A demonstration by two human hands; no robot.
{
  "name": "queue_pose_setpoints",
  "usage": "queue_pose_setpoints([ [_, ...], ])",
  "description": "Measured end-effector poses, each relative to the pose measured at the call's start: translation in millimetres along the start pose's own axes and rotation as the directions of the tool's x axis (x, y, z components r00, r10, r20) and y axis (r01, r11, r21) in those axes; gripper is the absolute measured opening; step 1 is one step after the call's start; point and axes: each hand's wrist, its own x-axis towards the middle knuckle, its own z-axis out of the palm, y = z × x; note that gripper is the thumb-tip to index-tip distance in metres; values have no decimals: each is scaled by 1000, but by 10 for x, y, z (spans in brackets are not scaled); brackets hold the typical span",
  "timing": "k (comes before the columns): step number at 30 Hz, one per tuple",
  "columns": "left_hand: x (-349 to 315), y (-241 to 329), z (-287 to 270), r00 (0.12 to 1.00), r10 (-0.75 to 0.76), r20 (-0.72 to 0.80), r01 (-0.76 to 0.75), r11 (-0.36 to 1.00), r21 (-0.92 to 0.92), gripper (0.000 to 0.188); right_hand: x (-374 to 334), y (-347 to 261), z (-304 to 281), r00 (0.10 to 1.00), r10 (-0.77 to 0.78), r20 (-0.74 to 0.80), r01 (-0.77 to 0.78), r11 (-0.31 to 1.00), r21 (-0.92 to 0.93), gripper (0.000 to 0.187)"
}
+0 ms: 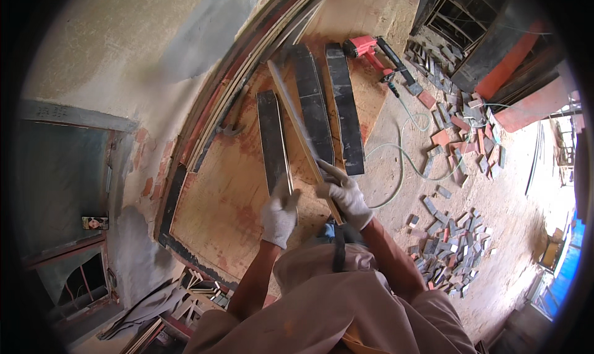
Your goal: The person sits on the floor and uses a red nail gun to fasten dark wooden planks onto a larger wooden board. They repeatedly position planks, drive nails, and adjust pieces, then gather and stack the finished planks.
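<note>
My left hand (279,217), in a whitish work glove, is closed on the near end of a narrow black board (270,134) with a pale edge. My right hand (348,196), gloved the same way, grips a long thin wooden strip (292,110) close to its near end. The strip slants away to the far left, passing between the boards. Two more black boards lie side by side to its right, a wide black board (312,100) and a narrower black board (344,110). The fingertips under the strip are partly hidden.
A red nail gun (366,46) with a pale air hose (402,150) lies beyond the boards on a plywood sheet (210,218). A hammer (231,129) lies at the left. Long panels (204,116) lean along the wall. Small offcut blocks (448,243) are scattered on the right.
</note>
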Motion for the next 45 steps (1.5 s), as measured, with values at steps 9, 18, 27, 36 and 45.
queue_pose_setpoints([
  [9,161,-1880,586,969,-150,-197,243,724,645,139,926,463,-1077,805,-486,-340,-140,403,-905,76],
  [18,-56,-1083,178,961,-205,-185,253,923,291,102,795,351,-767,960,-235,-155,-44,419,-907,57],
  [27,-359,678,-296,950,-217,223,311,695,-649,50,338,103,589,961,199,192,-199,980,-22,109],
  [36,-231,68,-295,989,-133,62,146,858,-492,55,174,-264,238,997,79,2,-79,995,68,82],
  [45,153,-1790,627,965,-114,-234,254,610,750,133,937,-21,-995,921,-270,-282,-188,325,-927,97],
])
